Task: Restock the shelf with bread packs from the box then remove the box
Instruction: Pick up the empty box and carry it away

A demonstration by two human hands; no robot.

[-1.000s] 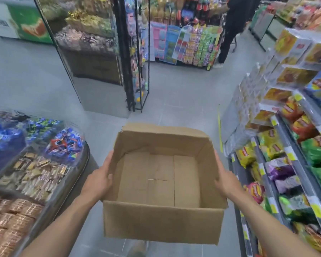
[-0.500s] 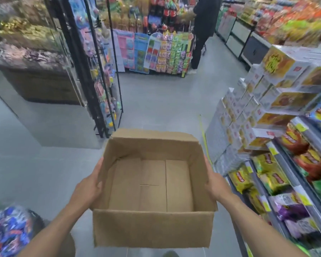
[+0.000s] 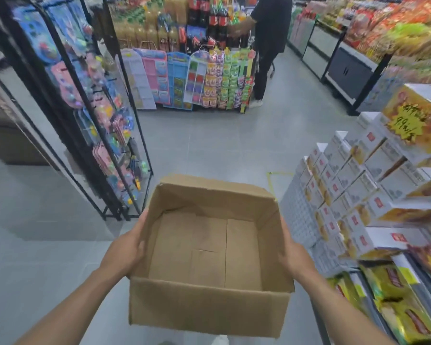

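Box (image 3: 209,307) empty, gripped by its side walls between left hand (image 3: 125,250) and right hand (image 3: 294,257). Carried onward: rack (image 3: 90,120) now just left of hands. Restocking seemingly done, removal under way.

Bright even store light, soft shadows, blurred warped edges
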